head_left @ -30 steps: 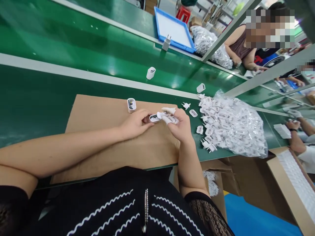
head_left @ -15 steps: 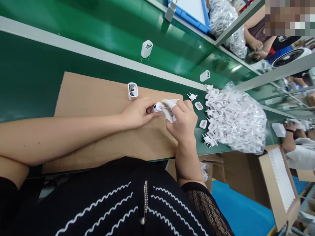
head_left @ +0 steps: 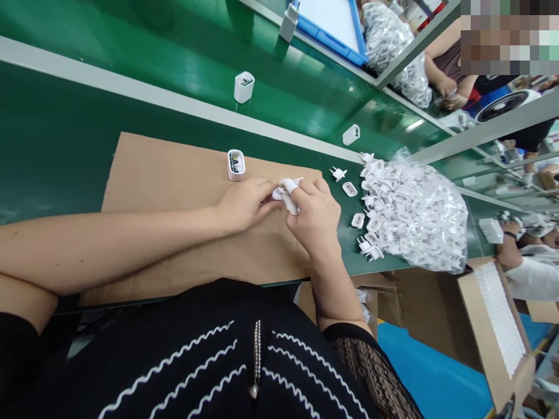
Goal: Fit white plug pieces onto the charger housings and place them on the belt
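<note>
My left hand is closed around a white charger housing, mostly hidden by the fingers. My right hand, with white covers on the thumb and fingertip, pinches a white plug cap against the housing's end. Both hands meet over the brown cardboard sheet. Behind my left hand an open charger housing stands upright, its inner parts showing. To the right of my right hand lie a loose two-pin plug cap and two more caps, one nearer me.
A clear plastic bag spills many white plug caps at the right. Farther back stand a charger housing, another housing and a charger with pins by a blue tray. An open carton sits lower right; co-workers' hands show beyond.
My right hand has moved left and closer to my left hand, bringing the plug cap down onto the housing. The opening between them is now covered.
</note>
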Motion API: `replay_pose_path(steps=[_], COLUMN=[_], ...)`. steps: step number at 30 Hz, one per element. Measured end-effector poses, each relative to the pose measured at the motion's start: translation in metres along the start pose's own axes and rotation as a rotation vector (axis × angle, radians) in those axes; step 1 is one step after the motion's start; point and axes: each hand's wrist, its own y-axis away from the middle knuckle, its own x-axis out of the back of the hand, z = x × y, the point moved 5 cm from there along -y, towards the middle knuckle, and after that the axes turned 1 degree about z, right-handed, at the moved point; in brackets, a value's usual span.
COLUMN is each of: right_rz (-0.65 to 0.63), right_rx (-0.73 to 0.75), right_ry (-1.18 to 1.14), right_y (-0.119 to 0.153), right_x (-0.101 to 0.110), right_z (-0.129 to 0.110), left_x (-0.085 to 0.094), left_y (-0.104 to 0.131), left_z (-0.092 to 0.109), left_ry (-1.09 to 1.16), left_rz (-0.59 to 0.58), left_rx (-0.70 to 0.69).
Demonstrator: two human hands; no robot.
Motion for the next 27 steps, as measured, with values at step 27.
replay_pose_path(steps=[27], right_rz=[-0.054], right_rx=[-0.935], right_ry=[-2.281], right_y=[-0.018], right_x=[-0.055], right_z=[0.069], left_x=[0.196], left_y=[-0.048], left_z=[-0.091], left_ry=[-0.420], left_rz=[0.558], left_rx=[0.623])
